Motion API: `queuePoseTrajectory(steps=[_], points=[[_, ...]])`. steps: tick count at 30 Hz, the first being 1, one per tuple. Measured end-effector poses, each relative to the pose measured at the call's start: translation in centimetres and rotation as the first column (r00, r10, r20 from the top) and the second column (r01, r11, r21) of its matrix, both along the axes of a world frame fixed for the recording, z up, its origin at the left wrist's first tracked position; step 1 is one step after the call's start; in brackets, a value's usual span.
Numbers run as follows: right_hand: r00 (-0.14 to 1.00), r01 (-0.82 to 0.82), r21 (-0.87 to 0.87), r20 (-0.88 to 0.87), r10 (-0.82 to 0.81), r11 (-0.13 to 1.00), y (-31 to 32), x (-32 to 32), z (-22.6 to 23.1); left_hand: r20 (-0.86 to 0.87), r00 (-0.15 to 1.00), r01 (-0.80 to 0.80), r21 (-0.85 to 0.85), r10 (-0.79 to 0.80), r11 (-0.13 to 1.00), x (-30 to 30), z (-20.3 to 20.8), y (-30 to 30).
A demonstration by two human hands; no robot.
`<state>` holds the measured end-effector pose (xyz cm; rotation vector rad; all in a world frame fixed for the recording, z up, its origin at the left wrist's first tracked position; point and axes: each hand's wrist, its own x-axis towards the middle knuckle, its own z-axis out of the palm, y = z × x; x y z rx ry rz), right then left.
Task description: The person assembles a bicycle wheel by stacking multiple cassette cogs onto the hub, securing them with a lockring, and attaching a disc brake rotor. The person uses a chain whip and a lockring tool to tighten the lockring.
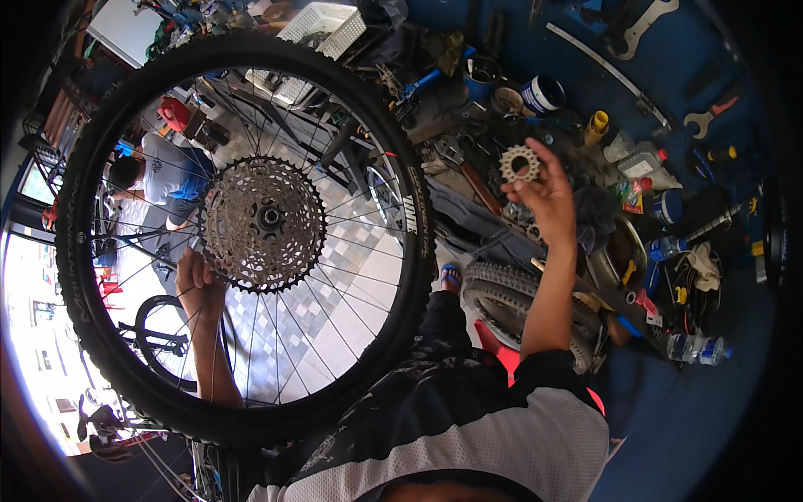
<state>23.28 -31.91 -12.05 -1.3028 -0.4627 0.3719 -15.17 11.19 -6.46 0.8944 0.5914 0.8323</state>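
Observation:
A bicycle wheel [416, 276] with a knobby black tyre stands upright on the left. At its hub sits a large cassette of silvery sprockets [242, 230]. My left forearm passes behind the tyre, and my left hand [199, 289] shows among the spokes at the cassette's lower left edge. Its fingers are curled closed; what they grip is hidden. Raised over the workbench to the right, my right hand [548, 197] pinches a small toothed sprocket [519, 164] between thumb and fingers. This sprocket is apart from the wheel.
A cluttered workbench [456, 201] holds a wrench [477, 180], tubs, bottles and several tools. A white basket [322, 33] stands at the back. Tools hang on the blue wall. Spare tyres [510, 293] lie under the bench. Another person [163, 171] bends beyond the wheel.

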Motion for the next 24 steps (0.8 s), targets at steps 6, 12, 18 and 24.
queuePoseTrajectory(steps=[6, 12, 18, 24], points=[[0.966, -0.253, 0.165, -0.012, 0.258, 0.953, 4.8, -3.8, 2.0, -0.036, 0.999, 0.005, 0.013, -0.005, 1.0, 0.5, 1.0, -1.1], [0.939, -0.344, 0.169, 0.031, 0.344, 0.924, 8.0, -6.2, 3.0, -0.039, 0.999, 0.013, 0.045, -0.011, 0.999, 0.6, 1.1, -1.3], [0.924, -0.381, 0.177, 0.049, 0.379, 0.907, 10.6, -7.4, 3.0, -0.079, 0.997, 0.015, 0.093, -0.007, 0.996, 1.2, 2.1, -2.3], [0.919, -0.387, 0.158, 0.149, 0.365, 0.909, 12.1, -8.1, 3.1, -0.089, 0.996, 0.003, 0.068, 0.004, 0.998, 0.6, 1.4, -1.8]])
